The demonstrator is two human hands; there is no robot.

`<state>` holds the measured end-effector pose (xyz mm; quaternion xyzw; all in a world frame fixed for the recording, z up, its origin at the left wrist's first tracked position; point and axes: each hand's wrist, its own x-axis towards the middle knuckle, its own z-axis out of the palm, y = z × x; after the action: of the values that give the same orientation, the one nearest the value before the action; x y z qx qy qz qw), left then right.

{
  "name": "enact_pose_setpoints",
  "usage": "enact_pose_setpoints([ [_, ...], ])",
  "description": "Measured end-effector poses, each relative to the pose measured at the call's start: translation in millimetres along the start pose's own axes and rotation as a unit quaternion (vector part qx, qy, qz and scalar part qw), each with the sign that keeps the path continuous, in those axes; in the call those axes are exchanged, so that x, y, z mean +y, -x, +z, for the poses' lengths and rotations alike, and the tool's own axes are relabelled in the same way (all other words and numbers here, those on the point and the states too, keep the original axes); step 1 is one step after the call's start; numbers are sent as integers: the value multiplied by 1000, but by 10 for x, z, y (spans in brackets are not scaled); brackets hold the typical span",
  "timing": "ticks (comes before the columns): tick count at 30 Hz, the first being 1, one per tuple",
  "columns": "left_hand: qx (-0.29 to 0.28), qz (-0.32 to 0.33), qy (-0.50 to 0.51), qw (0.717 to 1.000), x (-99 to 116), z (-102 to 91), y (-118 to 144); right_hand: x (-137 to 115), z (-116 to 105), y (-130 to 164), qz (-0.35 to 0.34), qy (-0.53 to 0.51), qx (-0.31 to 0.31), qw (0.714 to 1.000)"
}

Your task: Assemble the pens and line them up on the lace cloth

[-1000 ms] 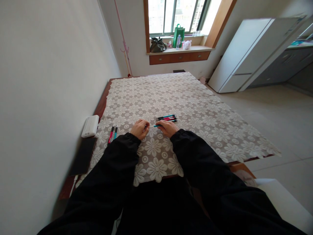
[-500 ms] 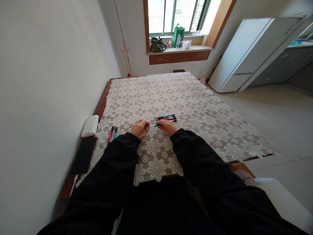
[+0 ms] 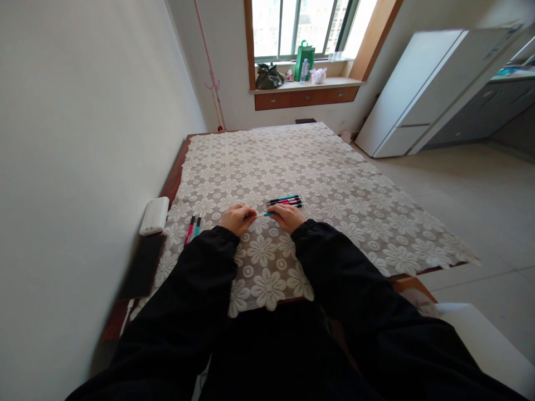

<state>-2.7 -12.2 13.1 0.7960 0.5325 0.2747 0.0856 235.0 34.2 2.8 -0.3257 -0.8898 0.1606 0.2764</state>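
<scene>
Both my hands rest on a white lace tablecloth (image 3: pixel 334 184) with a flower pattern. My left hand (image 3: pixel 236 218) and my right hand (image 3: pixel 285 217) hold the two ends of a teal pen (image 3: pixel 264 214) between them, just above the cloth. Its thin light tip end points toward my left fingers. Right behind my right hand lies a small row of several teal, red and black pens (image 3: pixel 285 201). Two more pens (image 3: pixel 193 228), one red and one teal, lie side by side to the left of my left hand.
A white power bank (image 3: pixel 154 215) and a black flat slab (image 3: pixel 142 265) lie by the wall on the left table edge. A white fridge (image 3: pixel 422 89) stands at the back right. The window sill (image 3: pixel 305 83) holds bags and a bottle.
Hardly anything has moved. My left hand has edged slightly left and up along the pen; the right hand stays put.
</scene>
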Motion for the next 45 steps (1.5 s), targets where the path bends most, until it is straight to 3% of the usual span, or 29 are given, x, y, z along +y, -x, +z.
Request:
enact_pose_setpoints([
  [9, 32, -18, -19, 999, -34, 3, 4, 47, 35, 0, -24, 11, 6, 1000],
  [18, 12, 21, -51, 998, 24, -10, 8, 30, 27, -12, -47, 31, 9, 998],
  [45, 34, 49, 3, 998, -28, 30, 1, 27, 43, -16, -51, 22, 3, 998],
])
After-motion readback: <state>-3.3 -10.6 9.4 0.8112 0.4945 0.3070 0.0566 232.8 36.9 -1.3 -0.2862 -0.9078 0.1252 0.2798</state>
